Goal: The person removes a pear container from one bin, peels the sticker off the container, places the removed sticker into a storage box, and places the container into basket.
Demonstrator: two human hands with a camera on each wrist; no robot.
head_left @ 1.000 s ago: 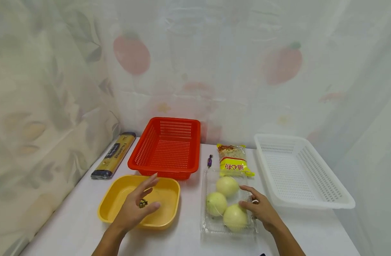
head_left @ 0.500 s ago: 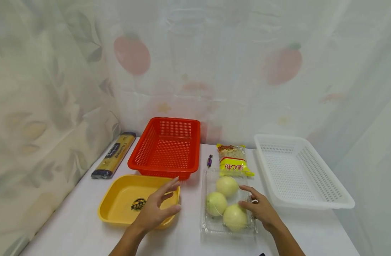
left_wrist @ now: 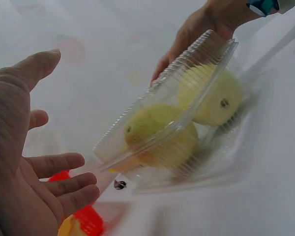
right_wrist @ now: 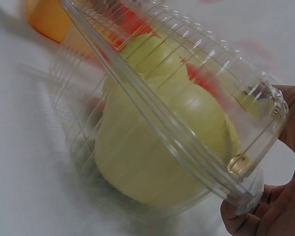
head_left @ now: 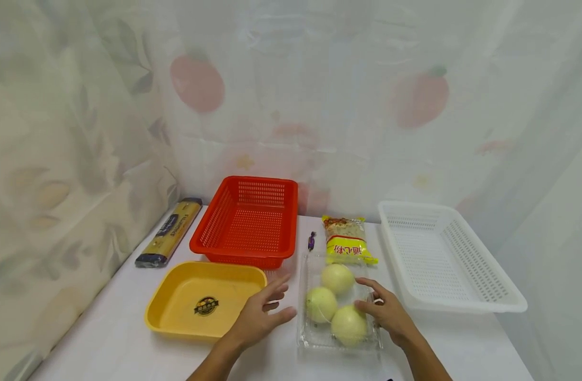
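Note:
A clear plastic clamshell box lies on the table in the head view, holding three pale yellow-green round fruits whose exact kind I cannot tell. My right hand is at the box's right side. In the right wrist view its fingers curl at the rim of the box, gripping its corner. My left hand hovers to the left of the box, apart from it, between it and the yellow basin. Its fingers and thumb are spread and hold nothing in the left wrist view.
Behind the basin stands a red basket, with a spaghetti pack to its left. A purple-wrapped candy and a yellow macaroni bag lie beyond the box. At the right is a white basket.
My left hand has moved right, from over the yellow basin to just left of the clear box. My right hand and the box have stayed in place.

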